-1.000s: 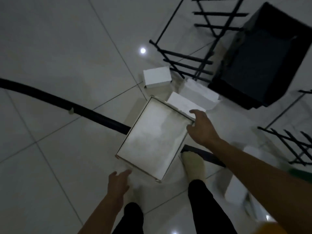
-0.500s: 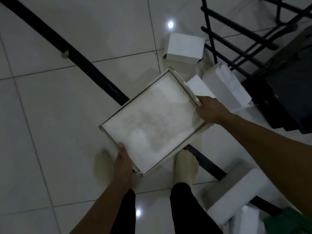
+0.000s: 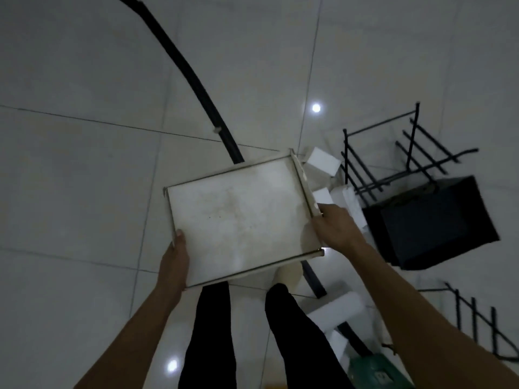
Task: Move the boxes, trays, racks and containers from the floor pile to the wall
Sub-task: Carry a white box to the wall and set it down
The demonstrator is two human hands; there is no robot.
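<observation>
A shallow white tray (image 3: 241,217) with thin raised edges is held level above the floor, in front of my legs. My left hand (image 3: 174,258) grips its near left edge, thumb on top. My right hand (image 3: 334,227) grips its right edge. To the right on the floor lies the pile: small white boxes (image 3: 323,162), a black wire rack (image 3: 393,161) and a black open box (image 3: 432,223).
A black cable (image 3: 196,80) curves across the pale floor tiles and runs under the tray. White foam blocks (image 3: 335,310), a second wire rack (image 3: 483,324) and a green object (image 3: 376,373) lie at the lower right. The tiles to the left are bare.
Both hands reached the tray on the floor, took hold of its edges and lifted it. The view has pulled back from the pile.
</observation>
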